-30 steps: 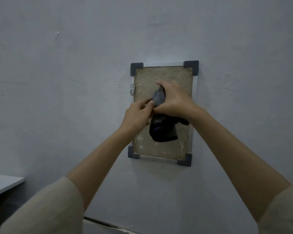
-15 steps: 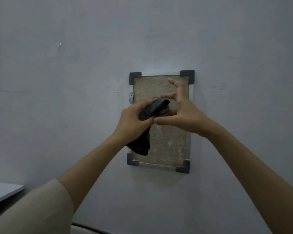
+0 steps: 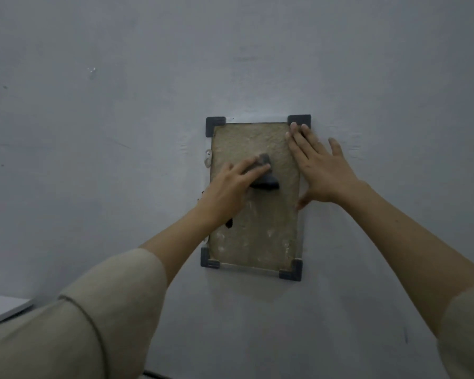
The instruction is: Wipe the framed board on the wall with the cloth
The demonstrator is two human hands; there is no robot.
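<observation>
Two hands – left hand [image 3: 231,184] pressing cloth [image 3: 266,181], right hand [image 3: 319,166] flat

Board [image 3: 257,236] lower half free; right hand [image 3: 322,170] blocks edge.

Both arms reached up and forward, bare from the mid-forearm, with loose beige sleeves bunched near the elbows. The left hand [image 3: 231,184] lay palm-down, its fingers pointing toward 2 o'clock and pressed flat over a dark cloth [image 3: 266,179]; the wrist was nearly straight. At 3 o'clock from it, just beside it, the right hand [image 3: 322,170] was spread flat, empty, fingers splayed and aimed toward 11 o'clock, thumb hanging toward 7 o'clock. The right forearm ran off toward 4 o'clock.
</observation>
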